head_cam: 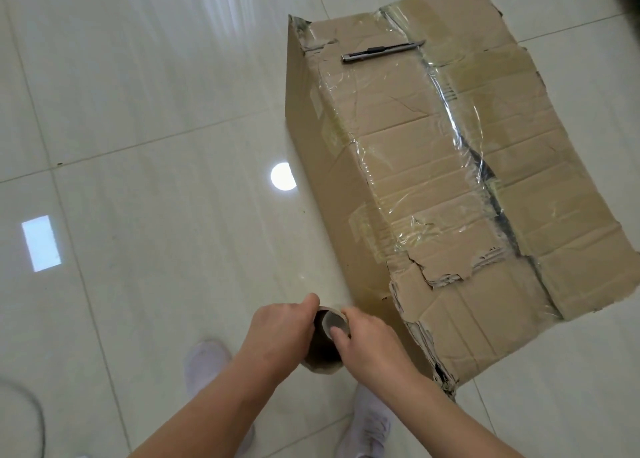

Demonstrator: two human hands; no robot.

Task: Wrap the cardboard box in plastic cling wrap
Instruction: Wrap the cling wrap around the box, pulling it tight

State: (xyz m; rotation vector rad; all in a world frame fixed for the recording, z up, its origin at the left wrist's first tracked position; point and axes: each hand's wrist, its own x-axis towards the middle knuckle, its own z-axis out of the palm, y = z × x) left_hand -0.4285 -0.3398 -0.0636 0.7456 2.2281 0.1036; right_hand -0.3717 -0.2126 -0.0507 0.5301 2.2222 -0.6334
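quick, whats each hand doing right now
left hand: grips the side of the cling wrap roll.
right hand: holds the same roll at its top end, one fingertip at the tube's opening.

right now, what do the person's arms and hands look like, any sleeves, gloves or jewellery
The left hand and right hand wear no gloves. The left forearm and right forearm are bare to the frame edge, with no sleeves in view. No watch, bracelet or ring shows.
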